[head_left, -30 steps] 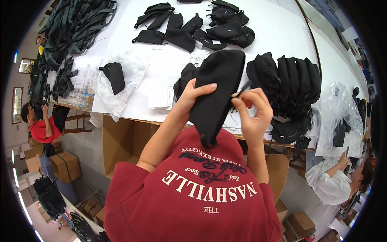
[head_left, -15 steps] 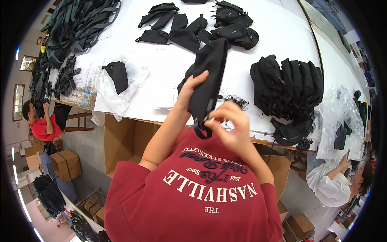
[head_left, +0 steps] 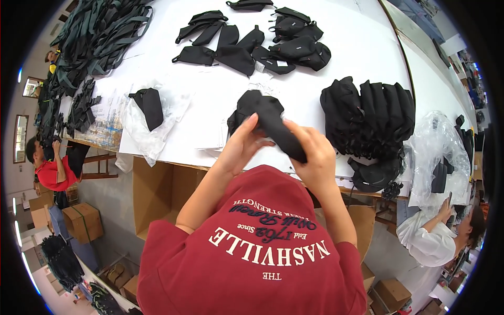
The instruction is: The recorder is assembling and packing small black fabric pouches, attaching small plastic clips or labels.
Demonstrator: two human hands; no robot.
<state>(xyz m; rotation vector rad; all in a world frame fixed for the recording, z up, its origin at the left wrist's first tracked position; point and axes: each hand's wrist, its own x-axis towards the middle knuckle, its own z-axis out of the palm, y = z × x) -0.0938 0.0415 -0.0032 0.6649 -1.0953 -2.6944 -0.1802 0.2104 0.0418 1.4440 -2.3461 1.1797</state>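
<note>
A black fabric pouch (head_left: 276, 125) is tilted between my two hands above the near edge of the white table. My left hand (head_left: 241, 144) grips it from the left, the thumb on top and some fingers curled underneath. On the other side my right hand (head_left: 317, 155) closes round the pouch's right edge near its lower end. Another black fabric piece (head_left: 247, 102) shows just behind the held pouch, partly covered by it. Both hands are slightly blurred.
Several finished-looking black pouches (head_left: 236, 56) lie at the back of the white table (head_left: 210, 94). A row of stacked black pouches (head_left: 367, 115) stands to the right. Left are a pouch on clear plastic (head_left: 149, 107) and dark straps (head_left: 100, 42). Co-workers sit left and right.
The pouch has come down from a raised, lengthwise pose and is turned. My right hand has left the strap loop at its lower end and moved up onto its right side.
</note>
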